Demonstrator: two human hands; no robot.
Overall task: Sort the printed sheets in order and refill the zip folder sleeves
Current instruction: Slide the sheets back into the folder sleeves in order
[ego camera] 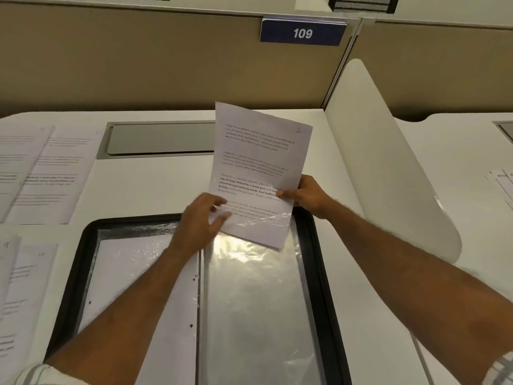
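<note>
Refilling is the step we judge to be in hand: one printed sheet (258, 162) is partway into a clear sleeve (258, 287) on the right half of the open zip folder (73, 273). At the left of the frame, more printed sheets (47, 173) lie spread on the table (138, 184), two of them at lower left hand-marked 9 and 10. Moving right, our left hand (198, 222) sits at the sleeve's top edge near the folder's spine. Its fingers (222, 216) are loosely spread on the sheet's lower left corner; whether they also lift the plastic we cannot tell. The sheet stands tilted up from the folder, its lower end already under the crinkled film. Further right, our right hand (308, 195) pinches the sheet's right edge, thumb on the printed face. Next, we think, the page must be pushed straight down with the sleeve's mouth held open, lest it crease.
</note>
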